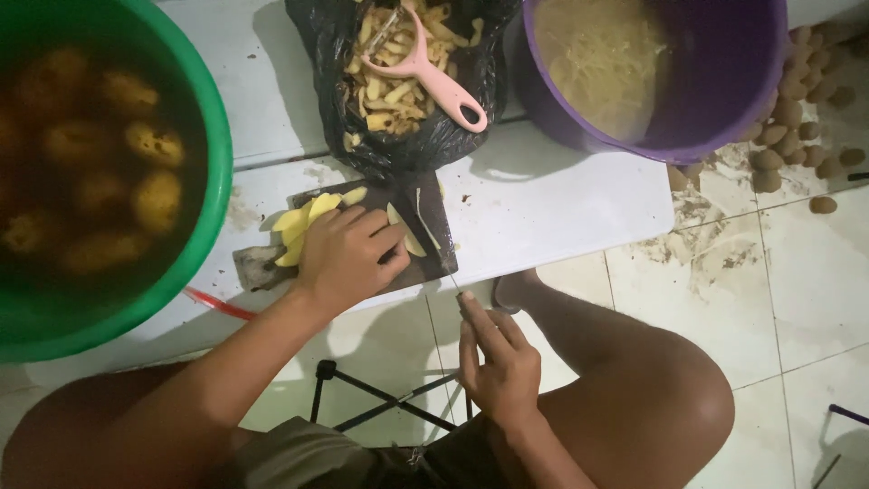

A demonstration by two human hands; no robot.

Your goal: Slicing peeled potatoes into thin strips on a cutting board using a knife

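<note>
Far to the left of the fingers sits a round green tub [195,263] of dark water with peeled potatoes [154,145] floating in it. The left hand [348,254] comes in from the lower left with the forearm slanting up and the palm down on a dark cutting board [433,226]; its fingers [380,237] are curled and pressed onto pale yellow potato slices [303,222], which fan out from under the knuckles towards the tub. One more slice lies just right of those fingertips.

Above them a crumpled black plastic bag [407,149] lies open on the white worktop [552,204], holding yellow peelings, with a pink peeler [425,68] resting on top, handle pointing down to the right.

The right hand [498,362] is below the worktop's edge, over the tiled floor, palm turned inwards, forefinger stretched along a thin knife [444,263] whose blade rises onto the board just right of the left fingertips. Its fingers are closed about the handle, which is mostly hidden.

Up to the right stands a purple bucket [724,100] of fine pale shreds, and beyond it small brown potatoes [783,136] lie heaped on the floor.
</note>
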